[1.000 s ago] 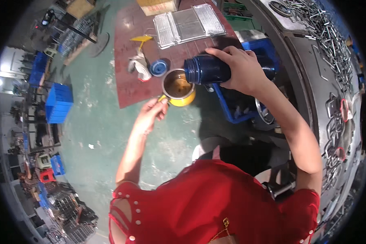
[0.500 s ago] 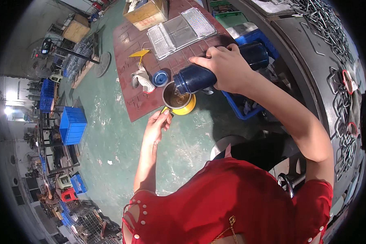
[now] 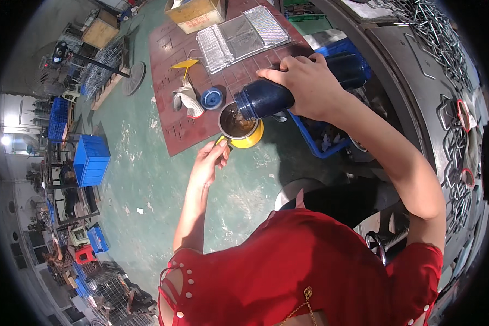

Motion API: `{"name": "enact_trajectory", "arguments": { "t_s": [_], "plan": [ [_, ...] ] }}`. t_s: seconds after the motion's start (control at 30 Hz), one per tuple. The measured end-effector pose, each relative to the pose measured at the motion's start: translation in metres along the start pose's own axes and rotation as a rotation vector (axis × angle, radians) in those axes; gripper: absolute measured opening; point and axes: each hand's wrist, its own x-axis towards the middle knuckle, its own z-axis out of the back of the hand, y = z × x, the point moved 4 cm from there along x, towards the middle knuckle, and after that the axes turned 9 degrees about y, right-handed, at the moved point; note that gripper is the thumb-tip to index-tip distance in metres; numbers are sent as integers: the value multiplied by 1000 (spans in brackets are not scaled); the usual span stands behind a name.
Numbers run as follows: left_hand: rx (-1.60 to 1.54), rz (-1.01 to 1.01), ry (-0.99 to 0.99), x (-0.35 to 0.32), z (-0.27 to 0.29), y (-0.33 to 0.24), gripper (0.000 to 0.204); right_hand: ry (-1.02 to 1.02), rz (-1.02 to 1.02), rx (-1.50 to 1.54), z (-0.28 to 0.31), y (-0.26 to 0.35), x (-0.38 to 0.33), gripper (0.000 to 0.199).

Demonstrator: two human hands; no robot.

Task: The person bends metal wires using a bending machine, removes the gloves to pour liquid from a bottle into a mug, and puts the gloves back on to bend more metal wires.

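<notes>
Dark blue flask tipped over a yellow mug, above a red-brown floor mat.

The red-brown mat [image 3: 174, 117] lies on the green floor, carrying a cardboard box [image 3: 196, 11] and a clear plastic tray [image 3: 242, 38]. The right hand [image 3: 309, 84] is wrapped around the dark blue flask [image 3: 269, 98], held tilted with its mouth at the rim of the yellow mug [image 3: 240, 127], which holds brown liquid. The left hand [image 3: 209, 163] pinches the mug's handle. A blue cap [image 3: 212, 98] sits on the mat just beside the mug.
</notes>
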Motion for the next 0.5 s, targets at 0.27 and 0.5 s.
{"name": "enact_trajectory", "arguments": {
  "t_s": [0.27,0.5],
  "plan": [
    [2,34,9,3,-4,0,30,-11,-14,-32,-2,-6,-4,83],
    [-1,2,13,5,-5,0,30,-57,-14,-47,-2,-8,-6,84]
  ]
}}
